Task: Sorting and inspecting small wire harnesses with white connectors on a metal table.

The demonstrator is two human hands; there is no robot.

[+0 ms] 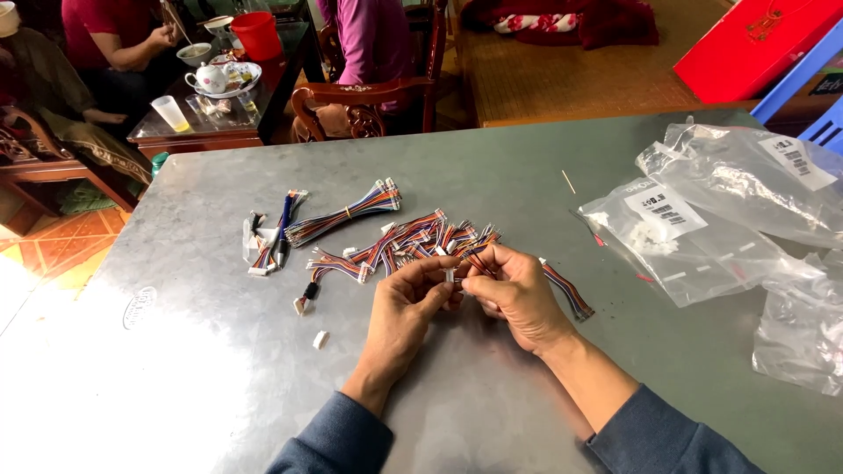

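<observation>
Over a grey metal table (492, 175), the left hand (406, 307) and right hand (518, 294) meet, fingertips pinched together on a small white plastic connector (450, 275) with multicoloured wires (569, 294) trailing right. A loose pile of similar wire harnesses (404, 241) lies just beyond the grip.

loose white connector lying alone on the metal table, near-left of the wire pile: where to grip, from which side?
Take the white connector by its two long sides, coming straight down from above. It lies flat and alone on the metal table, apart from the wire pile and the left hand, so nothing blocks a fingertip pinch. Its small size suggests fingertips only.
</observation>
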